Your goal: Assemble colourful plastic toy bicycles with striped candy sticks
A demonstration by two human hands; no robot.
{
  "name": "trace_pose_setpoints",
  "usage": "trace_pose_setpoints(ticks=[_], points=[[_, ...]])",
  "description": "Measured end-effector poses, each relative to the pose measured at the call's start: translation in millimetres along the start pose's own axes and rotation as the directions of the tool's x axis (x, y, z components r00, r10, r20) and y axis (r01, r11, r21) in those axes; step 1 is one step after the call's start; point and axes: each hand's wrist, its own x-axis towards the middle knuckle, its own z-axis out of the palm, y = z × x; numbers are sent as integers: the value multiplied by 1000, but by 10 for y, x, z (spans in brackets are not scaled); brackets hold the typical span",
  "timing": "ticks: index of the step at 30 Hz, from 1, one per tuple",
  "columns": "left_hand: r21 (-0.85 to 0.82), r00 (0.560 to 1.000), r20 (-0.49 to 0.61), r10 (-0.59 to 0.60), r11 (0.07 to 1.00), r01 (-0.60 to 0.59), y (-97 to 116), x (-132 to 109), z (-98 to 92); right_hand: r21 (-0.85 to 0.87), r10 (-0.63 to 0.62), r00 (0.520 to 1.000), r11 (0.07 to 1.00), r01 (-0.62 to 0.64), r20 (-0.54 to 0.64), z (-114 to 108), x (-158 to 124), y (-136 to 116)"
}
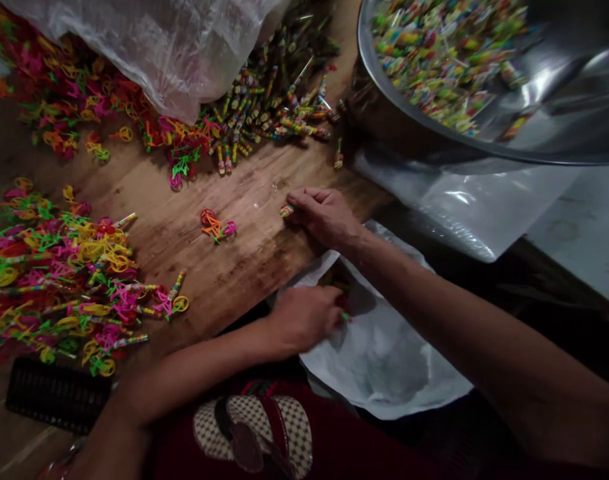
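My right hand (327, 217) is over the edge of the wooden table, thumb and fingers pinched on a small candy tube (287, 211) in a colourful printed wrapper. Lower down, my left hand (307, 320) is blurred, its fingers curled over the mouth of a white sack (384, 353). A small green bit (345, 317) shows at those fingers; the rest of what they hold is hidden. On the wood left of my right hand lie a few plastic toy bicycles (217, 227) in orange, green and pink.
A heap of toy bicycles with candy tubes (84, 280) covers the left. Loose bicycles (109, 100) and candy tubes (264, 100) lie at the back beside a clear plastic bag (174, 47). A metal bowl (429, 127) holds more tubes. Plastic sheets (464, 207) and a black basket (57, 397) are nearby.
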Motion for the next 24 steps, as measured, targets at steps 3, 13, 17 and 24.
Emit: trace_pose_setpoints(ticks=[3,13,17,24], points=[[54,928,-373,-5,998,27,-389,-266,-534,1,-37,999,999,37,-21,17,-25,16],[453,777,-629,35,828,329,-1219,-343,-1213,-227,-272,962,939,257,-37,169,-202,-60],[247,612,-789,-47,889,385,-1090,-177,-1208,-236,-356,931,914,329,-80,388,-412,-95],[-823,728,-445,-521,558,-104,-815,-419,-1246,-221,-369,926,912,346,-76,682,-496,-65]])
